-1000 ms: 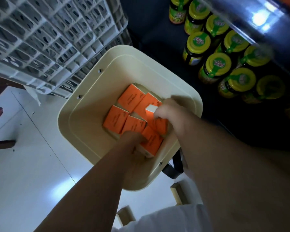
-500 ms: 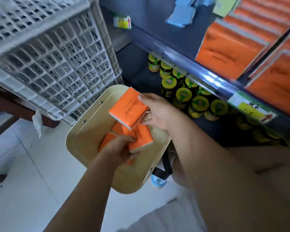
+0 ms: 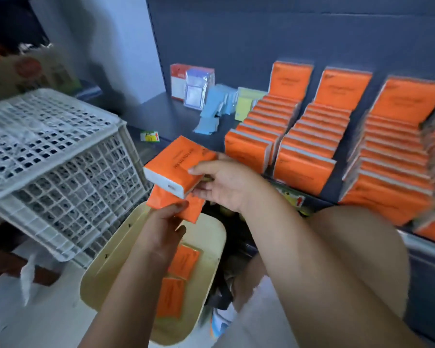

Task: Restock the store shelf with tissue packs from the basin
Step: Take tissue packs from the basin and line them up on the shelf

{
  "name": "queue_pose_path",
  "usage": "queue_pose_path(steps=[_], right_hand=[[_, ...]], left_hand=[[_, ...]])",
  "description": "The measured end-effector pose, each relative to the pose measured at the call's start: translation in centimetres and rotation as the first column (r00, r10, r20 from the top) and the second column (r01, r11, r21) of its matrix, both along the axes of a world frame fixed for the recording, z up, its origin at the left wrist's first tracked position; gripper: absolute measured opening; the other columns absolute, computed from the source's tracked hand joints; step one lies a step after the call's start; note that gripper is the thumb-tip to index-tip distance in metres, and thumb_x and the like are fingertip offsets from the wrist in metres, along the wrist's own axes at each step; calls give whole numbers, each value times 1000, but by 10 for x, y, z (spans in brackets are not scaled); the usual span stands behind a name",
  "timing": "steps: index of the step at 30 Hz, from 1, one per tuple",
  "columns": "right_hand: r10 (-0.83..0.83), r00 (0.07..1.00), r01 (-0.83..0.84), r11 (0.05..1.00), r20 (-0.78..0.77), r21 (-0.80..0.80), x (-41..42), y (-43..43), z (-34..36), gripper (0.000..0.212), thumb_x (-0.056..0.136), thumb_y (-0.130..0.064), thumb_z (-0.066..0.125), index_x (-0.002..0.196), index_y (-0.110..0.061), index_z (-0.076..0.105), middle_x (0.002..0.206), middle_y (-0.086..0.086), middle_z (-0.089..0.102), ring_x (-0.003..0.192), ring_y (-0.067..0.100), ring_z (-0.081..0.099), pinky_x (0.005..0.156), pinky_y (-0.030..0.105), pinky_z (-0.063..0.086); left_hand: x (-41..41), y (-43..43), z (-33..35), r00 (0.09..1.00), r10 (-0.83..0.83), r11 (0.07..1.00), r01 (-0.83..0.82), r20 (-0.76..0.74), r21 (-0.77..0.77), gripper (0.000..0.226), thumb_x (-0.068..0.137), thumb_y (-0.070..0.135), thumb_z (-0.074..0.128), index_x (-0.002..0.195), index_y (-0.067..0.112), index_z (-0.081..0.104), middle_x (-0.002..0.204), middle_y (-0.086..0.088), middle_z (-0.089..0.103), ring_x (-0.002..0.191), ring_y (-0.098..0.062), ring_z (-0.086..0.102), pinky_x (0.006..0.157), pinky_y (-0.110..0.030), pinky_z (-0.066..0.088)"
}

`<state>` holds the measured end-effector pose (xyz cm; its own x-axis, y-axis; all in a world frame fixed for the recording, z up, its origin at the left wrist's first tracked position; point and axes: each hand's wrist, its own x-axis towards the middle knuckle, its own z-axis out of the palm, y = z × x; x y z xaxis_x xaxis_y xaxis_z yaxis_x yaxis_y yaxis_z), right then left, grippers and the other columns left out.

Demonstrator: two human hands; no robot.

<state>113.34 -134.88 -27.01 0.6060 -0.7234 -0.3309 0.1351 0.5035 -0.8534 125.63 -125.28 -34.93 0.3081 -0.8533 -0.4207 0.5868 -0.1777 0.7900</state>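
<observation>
the right hand [image 3: 226,184] is pinching one tissue pack [image 3: 176,164] between thumb and fingers, the left hand [image 3: 161,229] is gripping a second pack [image 3: 192,210] just beneath it, both hanging over the basin [image 3: 106,272], short of the shelf [image 3: 166,116]. the carry step is looking under way; next, each pack is needing an upright place fronting a row [image 3: 304,169]. two packs [image 3: 183,262] are lying in the basin, perhaps more behind the arm; three rows are showing whole, a fourth cut off.

Probably a shop: shelf [image 3: 176,114] with rowed orange tissue packs [image 3: 304,169], price tags [image 3: 150,136].
</observation>
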Motion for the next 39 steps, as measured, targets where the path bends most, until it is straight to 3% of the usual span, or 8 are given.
queue_pose_path(steps=[3,7,9,16,23,29,33,39], right_hand=[[-66,997,67,998,43,-6,-20,1,25,23,89,7,62,103,-11,64,95,9,71,82,20,69,74,32,59],[-242,968,244,969,62,-28,-45,-3,49,28,92,-2,63,119,-10,65,111,11,73,97,23,70,91,42,57],[-290,954,295,953,72,-68,-57,-7,61,24,95,-6,62,116,-17,65,106,6,75,90,20,72,80,41,60],[-418,899,437,879,130,-193,-112,-23,102,9,99,-14,63,99,-23,66,104,4,74,94,25,71,88,46,56],[-513,839,543,804,180,-242,-197,-48,115,22,93,-10,71,115,-12,71,103,9,78,88,22,75,77,41,62],[-603,774,632,720,191,-287,-260,-75,125,9,95,-8,68,102,-11,72,92,5,78,77,14,75,65,30,60],[-730,679,669,569,81,-478,-300,-101,137,25,97,-13,65,120,-6,70,107,13,77,87,21,72,82,36,54],[-820,571,568,429,-40,-702,-355,-138,146,27,94,-4,66,119,-10,70,103,8,77,77,11,73,66,22,57]], left_hand=[[-11,-7,20,999,31,997,-28,41,-65,41,87,1,63,120,25,66,98,6,72,82,-10,63,81,-31,42],[-23,-20,44,990,116,984,-103,83,-146,62,83,-2,73,139,17,55,120,-9,73,94,-22,69,79,-35,54],[-30,-28,57,987,122,975,-99,102,-201,56,85,-2,72,135,17,53,123,-14,72,94,-26,72,77,-38,57],[-75,-60,103,999,14,951,0,42,-311,51,98,31,61,144,13,50,131,-14,69,100,-25,73,72,-36,61],[-142,-106,135,989,-130,932,147,74,-332,28,94,15,64,122,10,58,105,-13,74,88,-27,73,71,-37,62],[-200,-162,163,971,-237,912,237,42,-333,18,93,8,60,110,14,64,97,-10,72,81,-26,75,75,-38,63],[-226,-209,186,964,-259,903,266,66,-338,24,88,8,65,111,10,67,102,-12,70,94,-32,72,82,-43,63],[-226,-252,168,966,-249,900,259,76,-351,31,85,6,65,115,14,67,103,-8,75,94,-31,76,83,-43,61]])
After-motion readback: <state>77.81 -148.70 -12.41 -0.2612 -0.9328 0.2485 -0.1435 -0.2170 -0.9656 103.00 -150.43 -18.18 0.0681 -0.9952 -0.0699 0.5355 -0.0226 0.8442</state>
